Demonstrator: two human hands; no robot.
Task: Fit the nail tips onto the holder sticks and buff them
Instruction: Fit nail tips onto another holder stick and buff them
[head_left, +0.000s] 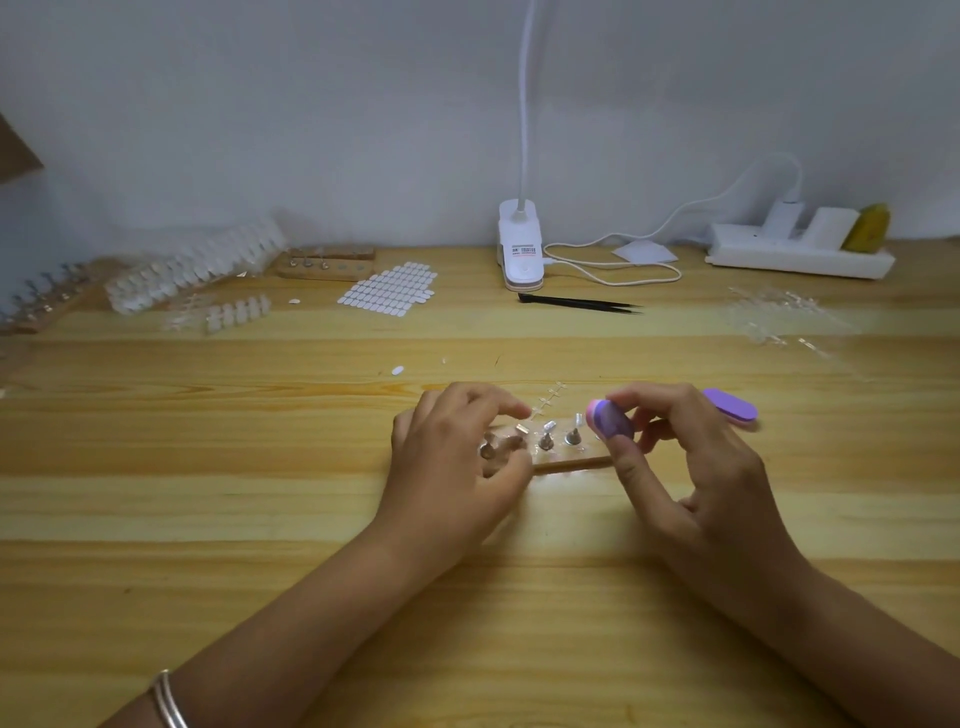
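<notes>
A small wooden base (571, 462) lies in the middle of the table with several metal holder sticks (545, 439) standing in it, some topped by clear nail tips (549, 426). My left hand (457, 467) rests on the base's left end, thumb and fingers around it. My right hand (691, 457) pinches a purple and pink buffer block (610, 422) just over the base's right end. A second purple buffer (732, 408) lies behind my right hand.
At the back left lie racks of clear nail tips (197, 270), another wooden base (327, 265) and a sheet of adhesive tabs (389, 288). Black tweezers (576, 303), a clip lamp (521, 249), its cable and a power strip (800, 254) sit at the back. Empty tip sprues (779, 317) lie right.
</notes>
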